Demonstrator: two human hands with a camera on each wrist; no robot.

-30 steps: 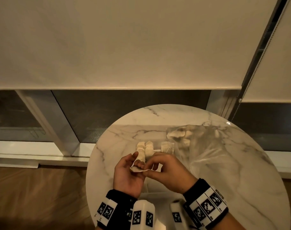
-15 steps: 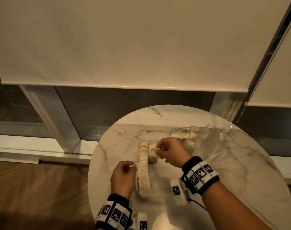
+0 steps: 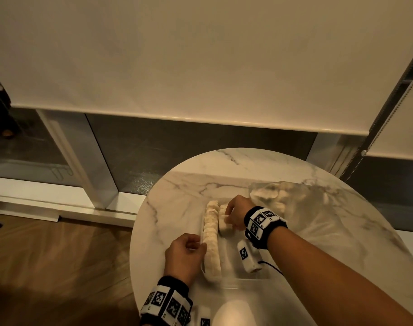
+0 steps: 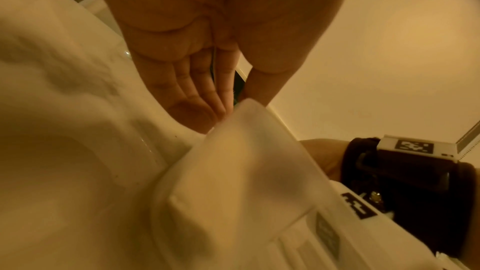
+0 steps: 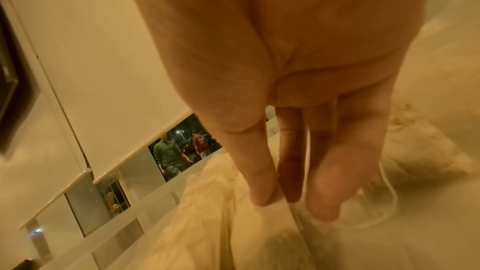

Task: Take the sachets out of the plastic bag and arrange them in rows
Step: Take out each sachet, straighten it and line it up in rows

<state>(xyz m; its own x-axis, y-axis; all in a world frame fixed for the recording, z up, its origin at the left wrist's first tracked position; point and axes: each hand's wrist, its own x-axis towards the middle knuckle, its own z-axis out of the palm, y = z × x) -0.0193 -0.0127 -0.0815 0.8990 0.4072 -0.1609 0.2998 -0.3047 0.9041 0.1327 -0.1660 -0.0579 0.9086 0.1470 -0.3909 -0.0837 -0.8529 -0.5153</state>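
The sachets [image 3: 211, 234] looked light, soft and crushable, best pinched at an edge, as the right hand [image 3: 236, 211] pinched one while the left hand [image 3: 184, 254] curled loosely beside the row.

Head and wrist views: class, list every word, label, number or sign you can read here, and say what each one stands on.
No text reads clearly.
Wrist bands: black-and-white square codes only, no words.
Grey label on the white camera housing: too blurred to read.
Print on a red top outside the window: too small.
Sachet pinched by the right hand: no print shows.
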